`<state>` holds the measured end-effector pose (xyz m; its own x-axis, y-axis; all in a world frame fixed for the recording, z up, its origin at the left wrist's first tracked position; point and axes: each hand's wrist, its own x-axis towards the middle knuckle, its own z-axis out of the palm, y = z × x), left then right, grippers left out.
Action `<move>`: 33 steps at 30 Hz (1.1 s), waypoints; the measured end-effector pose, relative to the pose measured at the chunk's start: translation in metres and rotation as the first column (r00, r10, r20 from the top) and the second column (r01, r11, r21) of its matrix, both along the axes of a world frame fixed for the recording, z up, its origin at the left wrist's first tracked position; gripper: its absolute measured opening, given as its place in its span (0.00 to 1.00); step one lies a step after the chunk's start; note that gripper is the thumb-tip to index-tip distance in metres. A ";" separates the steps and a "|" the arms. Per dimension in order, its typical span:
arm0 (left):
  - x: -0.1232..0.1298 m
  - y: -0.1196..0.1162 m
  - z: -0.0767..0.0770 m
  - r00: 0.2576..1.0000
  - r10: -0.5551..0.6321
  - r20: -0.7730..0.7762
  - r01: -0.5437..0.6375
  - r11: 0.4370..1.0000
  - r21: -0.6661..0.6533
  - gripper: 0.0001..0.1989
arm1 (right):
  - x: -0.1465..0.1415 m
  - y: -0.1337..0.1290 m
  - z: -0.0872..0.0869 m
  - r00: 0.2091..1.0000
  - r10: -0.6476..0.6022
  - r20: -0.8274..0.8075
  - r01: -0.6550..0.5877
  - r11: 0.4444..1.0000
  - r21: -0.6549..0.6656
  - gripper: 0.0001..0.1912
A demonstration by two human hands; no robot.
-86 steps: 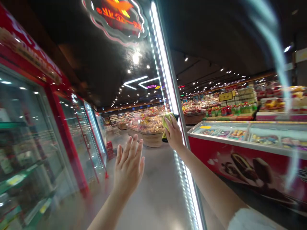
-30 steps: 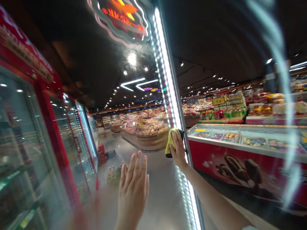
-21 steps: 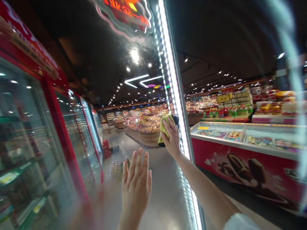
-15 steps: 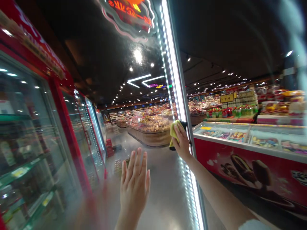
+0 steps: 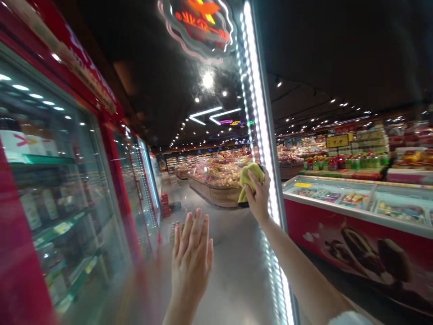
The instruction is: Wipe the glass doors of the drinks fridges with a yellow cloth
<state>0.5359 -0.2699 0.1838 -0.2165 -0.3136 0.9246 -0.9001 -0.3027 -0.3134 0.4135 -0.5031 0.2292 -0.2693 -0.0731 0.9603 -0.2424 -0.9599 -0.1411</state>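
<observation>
1. Yellow microfibre cloth (image 5: 251, 179): light, soft and floppy, with no stiffness. Best held bunched in the palm, not by a corner, as it'd slip or drape otherwise.
2. Cloth's location: balled up under the R hand (image 5: 259, 197), at the LED-lit edge of a glass door (image 5: 262, 122), w/ a dark bit showing at its lower end. Can't tell what that bit is.
3. R hand: fingers curled over the cloth, gripping it from above.
4. L hand (image 5: 191, 254): empty, fingers spread, palm facing away, raised near the glass. Can't tell if it's touching.
5. Nearby: red-framed fridges (image 5: 64, 180) to the left, ice-cream chest freezer (image 5: 352, 234) to the right.
6. Vs prev frame: cloth more bunched, and the door edge sits further right in view.
</observation>
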 end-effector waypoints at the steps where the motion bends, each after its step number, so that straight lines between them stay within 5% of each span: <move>1: 0.000 0.001 0.000 1.000 0.010 -0.008 -0.010 1.000 -0.001 0.40 | 0.005 0.000 0.009 1.000 0.017 0.025 -0.017 1.000 0.017 0.23; 4: 0.000 0.003 0.000 0.999 0.029 -0.039 -0.029 1.000 -0.011 0.39 | 0.021 0.017 0.017 0.998 0.053 -0.038 -0.053 0.999 0.007 0.28; 10: 0.003 0.015 -0.005 0.997 0.048 -0.068 -0.047 0.999 0.014 0.40 | 0.009 0.031 -0.038 0.957 -0.018 -0.289 -0.022 0.991 -0.132 0.31; 14: 0.006 0.024 -0.006 0.991 0.100 -0.092 -0.099 0.995 0.014 0.40 | 0.012 0.018 -0.018 0.997 0.050 -0.062 -0.050 0.999 0.002 0.30; 18: 0.006 0.028 -0.007 0.983 0.120 -0.136 -0.118 0.993 0.025 0.40 | 0.040 0.053 -0.001 0.991 0.095 -0.097 -0.098 0.995 -0.022 0.29; 21: 0.007 0.034 -0.008 0.982 0.131 -0.136 -0.129 0.991 0.021 0.40 | 0.043 0.082 -0.028 0.955 0.037 -0.294 -0.083 0.986 -0.146 0.28; 25: 0.015 0.051 -0.009 0.979 0.170 -0.109 -0.172 0.985 -0.006 0.40 | 0.029 0.072 -0.057 0.929 -0.022 -0.370 -0.070 0.970 -0.231 0.28; 30: 0.021 0.067 -0.007 0.968 0.224 -0.116 -0.228 0.973 -0.022 0.41 | 0.050 0.072 -0.015 0.998 0.014 -0.060 -0.015 1.000 -0.015 0.29; 33: 0.022 0.070 -0.006 0.967 0.225 -0.121 -0.229 0.973 -0.027 0.40 | 0.068 0.107 -0.007 0.989 0.012 -0.145 -0.016 1.000 -0.022 0.31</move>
<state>0.5576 -0.1998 0.1775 -0.0338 -0.3037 0.9522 -0.8359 -0.5136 -0.1935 0.4813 -0.3962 0.2227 -0.1260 -0.0536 0.9906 -0.2452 -0.9659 -0.0835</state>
